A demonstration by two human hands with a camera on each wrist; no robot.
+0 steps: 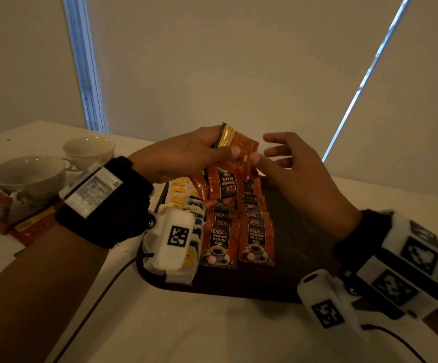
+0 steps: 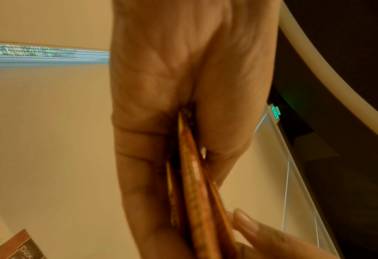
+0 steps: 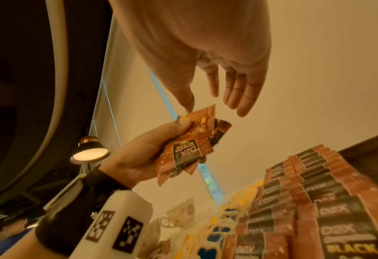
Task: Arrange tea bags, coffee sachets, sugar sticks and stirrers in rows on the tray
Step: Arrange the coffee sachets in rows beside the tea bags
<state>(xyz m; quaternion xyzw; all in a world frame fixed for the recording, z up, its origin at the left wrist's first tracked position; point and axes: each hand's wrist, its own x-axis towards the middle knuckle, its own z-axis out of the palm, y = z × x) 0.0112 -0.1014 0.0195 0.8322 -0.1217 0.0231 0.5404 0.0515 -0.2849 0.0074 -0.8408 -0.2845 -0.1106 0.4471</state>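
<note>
My left hand (image 1: 186, 153) grips a small stack of orange coffee sachets (image 1: 235, 153) above the far end of the dark tray (image 1: 299, 231). The same bunch of sachets (image 3: 190, 145) shows in the right wrist view, and edge-on as sachets (image 2: 196, 192) in the left wrist view. My right hand (image 1: 288, 161) is open with fingers spread; its thumb tip touches the top sachet's corner. On the tray lie two rows of coffee sachets (image 1: 239, 231) and, to their left, a row of tea bags (image 1: 184, 203) with yellow and blue tags, partly hidden by my left wrist camera.
Two white cups (image 1: 26, 174) stand on the table at the left, with a sachet box (image 1: 0, 205) beside them. Cables (image 1: 95, 305) run across the near table. The tray's right part is bare. A blind-covered window is behind.
</note>
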